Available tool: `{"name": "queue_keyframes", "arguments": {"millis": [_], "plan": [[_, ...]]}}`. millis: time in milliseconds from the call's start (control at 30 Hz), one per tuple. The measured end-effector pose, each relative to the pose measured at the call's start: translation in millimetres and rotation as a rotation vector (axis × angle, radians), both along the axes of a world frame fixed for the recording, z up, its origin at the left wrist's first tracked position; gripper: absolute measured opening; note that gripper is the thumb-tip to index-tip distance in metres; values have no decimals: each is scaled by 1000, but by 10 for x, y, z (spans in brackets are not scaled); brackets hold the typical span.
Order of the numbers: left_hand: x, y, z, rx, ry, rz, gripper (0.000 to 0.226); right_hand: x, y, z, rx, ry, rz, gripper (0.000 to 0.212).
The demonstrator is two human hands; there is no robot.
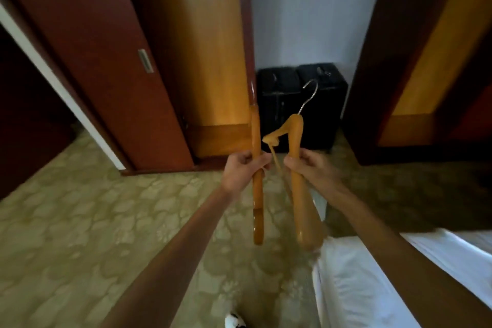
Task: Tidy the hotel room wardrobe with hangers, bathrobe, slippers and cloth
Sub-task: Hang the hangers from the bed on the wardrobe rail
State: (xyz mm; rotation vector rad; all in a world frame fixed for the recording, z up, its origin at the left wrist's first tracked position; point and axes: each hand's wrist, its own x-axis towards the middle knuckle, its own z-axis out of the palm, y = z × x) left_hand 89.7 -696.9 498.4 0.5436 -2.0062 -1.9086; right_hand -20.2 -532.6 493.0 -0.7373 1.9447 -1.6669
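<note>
Hangers, wood, qty 2: left hand (243,168) curled rnd one hanger (257,181), right hand (310,168) rnd other hanger (299,184); step: carrying to wardrobe (207,61); next, prob.: hook onto rail.

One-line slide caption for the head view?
Left hand and right hand each hold a wooden hanger before the wardrobe.

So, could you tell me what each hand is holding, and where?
Left hand grips one orange wooden hanger mid-length; right hand grips another along one arm.
</note>
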Motion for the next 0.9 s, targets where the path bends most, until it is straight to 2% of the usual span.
{"name": "queue_keyframes", "arguments": {"millis": [200, 400, 600, 900], "plan": [[-100, -1456, 405, 7, 86, 70, 23, -261, -1590, 231, -2, 29, 156, 25], [-561, -2600, 534, 15, 107, 140, 24, -716, -2770, 509, -2, 98, 190, 36], [-1247, -3560, 503, 31, 84, 149, 31, -1428, -3638, 629, 14, 163, 167, 36], [-2725, -5081, 721, -83, 114, 88, 27, -2899, -5101, 819, 53, 207, 215, 40]]}}
